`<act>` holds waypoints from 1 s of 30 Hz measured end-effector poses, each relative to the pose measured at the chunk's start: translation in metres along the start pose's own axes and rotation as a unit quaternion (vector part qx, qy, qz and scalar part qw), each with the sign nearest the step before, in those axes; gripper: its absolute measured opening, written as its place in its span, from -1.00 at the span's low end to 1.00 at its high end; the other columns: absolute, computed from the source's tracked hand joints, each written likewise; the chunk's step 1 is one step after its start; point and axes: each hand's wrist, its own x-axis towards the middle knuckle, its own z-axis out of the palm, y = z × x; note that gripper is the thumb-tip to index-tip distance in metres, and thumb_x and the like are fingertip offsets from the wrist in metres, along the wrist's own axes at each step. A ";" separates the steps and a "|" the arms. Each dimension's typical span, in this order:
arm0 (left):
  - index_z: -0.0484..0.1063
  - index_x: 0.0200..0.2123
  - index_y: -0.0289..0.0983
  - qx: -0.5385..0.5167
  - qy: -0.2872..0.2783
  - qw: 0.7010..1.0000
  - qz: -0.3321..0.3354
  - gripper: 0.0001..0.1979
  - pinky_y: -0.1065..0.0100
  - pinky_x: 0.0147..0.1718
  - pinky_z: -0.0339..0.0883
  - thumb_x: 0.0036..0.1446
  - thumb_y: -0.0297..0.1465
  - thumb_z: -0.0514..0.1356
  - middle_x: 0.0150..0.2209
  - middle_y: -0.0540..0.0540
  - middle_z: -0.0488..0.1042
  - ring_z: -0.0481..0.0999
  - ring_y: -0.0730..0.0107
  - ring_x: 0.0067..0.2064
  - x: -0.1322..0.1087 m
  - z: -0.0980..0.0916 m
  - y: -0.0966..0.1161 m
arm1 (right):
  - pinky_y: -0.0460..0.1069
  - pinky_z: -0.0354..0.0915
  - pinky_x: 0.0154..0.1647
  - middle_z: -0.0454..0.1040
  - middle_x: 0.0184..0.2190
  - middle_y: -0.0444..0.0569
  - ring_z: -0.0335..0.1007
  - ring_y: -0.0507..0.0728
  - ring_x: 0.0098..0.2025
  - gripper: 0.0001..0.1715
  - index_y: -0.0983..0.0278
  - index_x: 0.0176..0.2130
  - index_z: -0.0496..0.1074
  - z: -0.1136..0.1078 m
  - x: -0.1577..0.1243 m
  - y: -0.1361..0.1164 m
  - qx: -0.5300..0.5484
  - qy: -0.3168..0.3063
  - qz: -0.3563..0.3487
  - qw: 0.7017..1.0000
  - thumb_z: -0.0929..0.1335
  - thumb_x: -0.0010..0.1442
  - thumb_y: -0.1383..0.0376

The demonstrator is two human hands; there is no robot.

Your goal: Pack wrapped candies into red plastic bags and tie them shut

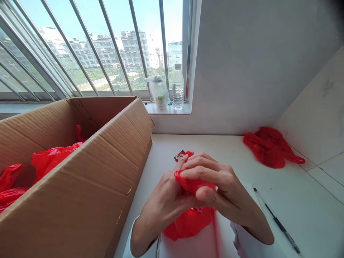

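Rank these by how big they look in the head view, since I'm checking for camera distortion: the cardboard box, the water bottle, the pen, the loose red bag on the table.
1. Cardboard box, by far the largest.
2. Red bag.
3. Pen and water bottle: look alike in length; the pen is nearer the camera, so unranked.

red bag [192,186] mostly hidden, small packet [179,156] unreadable

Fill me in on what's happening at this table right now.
A person's left hand and right hand are pressed together around a crumpled red plastic bag, fingers curled over its top, above the white table. An open cardboard box on the left holds more red bags. Another red bag lies by the wall, and a pen rests to the right.
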 end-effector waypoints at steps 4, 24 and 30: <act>0.22 -0.55 -0.22 -0.045 -0.047 0.997 -0.046 -0.64 0.44 -0.59 0.04 0.30 -0.27 -0.07 -0.57 0.09 0.09 0.06 0.50 -0.54 -0.001 -0.001 0.001 | 0.11 0.23 0.11 0.49 -0.10 -0.06 0.36 0.16 -0.01 -0.65 0.12 -0.07 0.44 0.002 -0.001 0.001 -0.070 0.042 -0.007 0.997 0.14 0.38 0.15; 0.37 -0.08 -0.23 -0.282 -0.051 0.948 -0.137 -0.67 0.50 -0.52 0.19 0.30 -0.14 -0.01 -0.62 0.09 0.32 0.30 0.51 -0.57 0.004 0.000 -0.019 | -0.13 0.33 -0.41 0.46 -0.48 -0.19 0.38 -0.03 -0.48 -0.90 0.22 -0.37 0.47 -0.005 -0.001 0.035 0.029 0.196 0.206 0.958 0.43 0.14 0.24; 0.39 -0.29 -0.24 -0.309 -0.056 0.943 -0.112 -0.83 0.49 -0.41 0.21 0.19 -0.25 0.18 -0.43 0.04 0.40 0.35 0.51 -0.41 0.005 -0.010 -0.018 | -0.12 0.30 -0.32 0.48 -0.41 -0.18 0.38 -0.02 -0.37 -0.95 0.21 -0.36 0.47 -0.011 -0.007 0.017 -0.046 0.045 0.108 0.992 0.41 0.15 0.35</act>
